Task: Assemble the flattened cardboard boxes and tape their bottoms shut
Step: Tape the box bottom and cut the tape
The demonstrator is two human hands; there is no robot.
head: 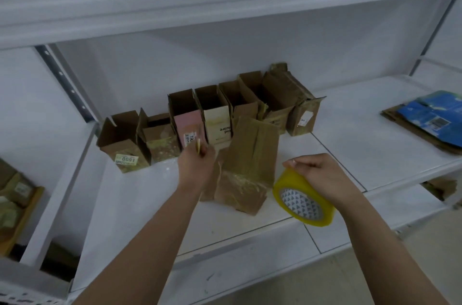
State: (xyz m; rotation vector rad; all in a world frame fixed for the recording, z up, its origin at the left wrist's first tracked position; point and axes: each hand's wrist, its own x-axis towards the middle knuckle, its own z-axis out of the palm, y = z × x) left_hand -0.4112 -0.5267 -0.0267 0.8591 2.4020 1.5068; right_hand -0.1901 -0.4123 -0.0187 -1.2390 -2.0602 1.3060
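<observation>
A brown cardboard box stands bottom-up on the white shelf, its flaps folded in and marked with old tape. My left hand is beside its left edge, fingers pinched on a small yellowish piece, perhaps a tape end. My right hand holds a yellow tape roll just right of the box. Behind them, a row of several assembled open boxes lines the back of the shelf.
A stack of flattened cartons, the top one blue, lies at the shelf's right end. More cardboard pieces sit on a lower level at the left. A shelf board overhangs above. The floor shows below the front edge.
</observation>
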